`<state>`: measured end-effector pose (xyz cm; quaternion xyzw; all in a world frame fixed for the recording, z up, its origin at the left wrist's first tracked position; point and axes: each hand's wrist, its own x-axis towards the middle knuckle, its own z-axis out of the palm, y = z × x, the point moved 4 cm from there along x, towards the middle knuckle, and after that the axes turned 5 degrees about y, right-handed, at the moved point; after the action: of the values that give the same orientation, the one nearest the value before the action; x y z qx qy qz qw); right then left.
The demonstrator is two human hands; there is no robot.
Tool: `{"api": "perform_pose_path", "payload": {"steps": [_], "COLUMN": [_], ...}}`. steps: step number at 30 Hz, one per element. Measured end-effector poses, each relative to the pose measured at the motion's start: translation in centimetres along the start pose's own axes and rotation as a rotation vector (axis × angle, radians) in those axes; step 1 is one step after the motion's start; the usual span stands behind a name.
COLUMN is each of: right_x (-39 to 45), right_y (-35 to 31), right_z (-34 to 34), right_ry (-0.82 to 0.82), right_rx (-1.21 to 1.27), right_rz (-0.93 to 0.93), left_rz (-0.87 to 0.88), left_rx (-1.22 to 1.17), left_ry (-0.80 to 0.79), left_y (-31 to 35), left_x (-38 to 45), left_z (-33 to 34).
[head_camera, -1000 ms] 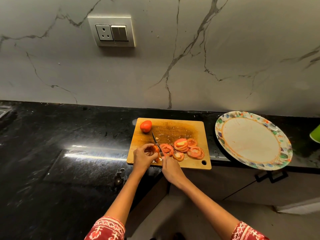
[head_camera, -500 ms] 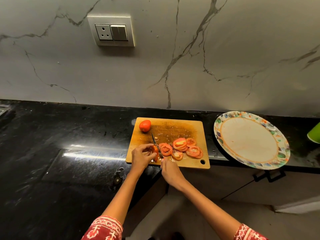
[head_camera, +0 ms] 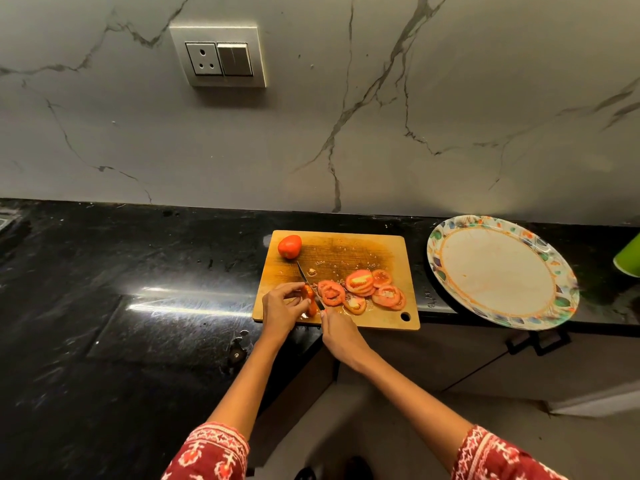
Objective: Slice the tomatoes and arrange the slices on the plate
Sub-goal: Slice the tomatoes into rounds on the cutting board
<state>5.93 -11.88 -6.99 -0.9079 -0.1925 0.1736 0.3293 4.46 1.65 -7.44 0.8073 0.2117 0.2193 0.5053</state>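
On the wooden cutting board [head_camera: 367, 251], the left hand [head_camera: 282, 308] pinches a small red tomato end piece [head_camera: 310, 299]; the right hand's [head_camera: 341, 332] fingers grip the thin steel knife [head_camera: 306, 278] cutting it.

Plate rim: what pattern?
Multicoloured leaf-and-blob print on the plate rim, orange inner ring; head view.

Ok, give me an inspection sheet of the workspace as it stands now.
Surface: black counter, glossy; wooden board at its front edge.
Job's things: whole tomato and slices on the board; tomato end under the knife; plate bare of slices.
Clutter: green object at the right edge.
Hands: left hand holds the tomato end; right hand grips the knife.
Cables: nothing seen.
Surroundings: marble wall, socket.
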Motion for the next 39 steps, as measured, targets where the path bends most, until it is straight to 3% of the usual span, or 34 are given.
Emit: {"api": "perform_pose_path", "payload": {"steps": [20,39], "right_x": [0.4,0.7], "right_y": [1.2,0.8], "right_z": [-0.2,-0.5], "right_ry": [-0.02,-0.036], "right_rx": [-0.064,-0.071], "right_rz": [-0.018,-0.013], "left_rz": [-0.028,0.049], "left_rx": [0.027,0.073], "left_ry": [0.027,0.0], "left_y": [0.0,0.8], "left_x": [0.0,-0.8], "left_z": [0.7,1.0]}}
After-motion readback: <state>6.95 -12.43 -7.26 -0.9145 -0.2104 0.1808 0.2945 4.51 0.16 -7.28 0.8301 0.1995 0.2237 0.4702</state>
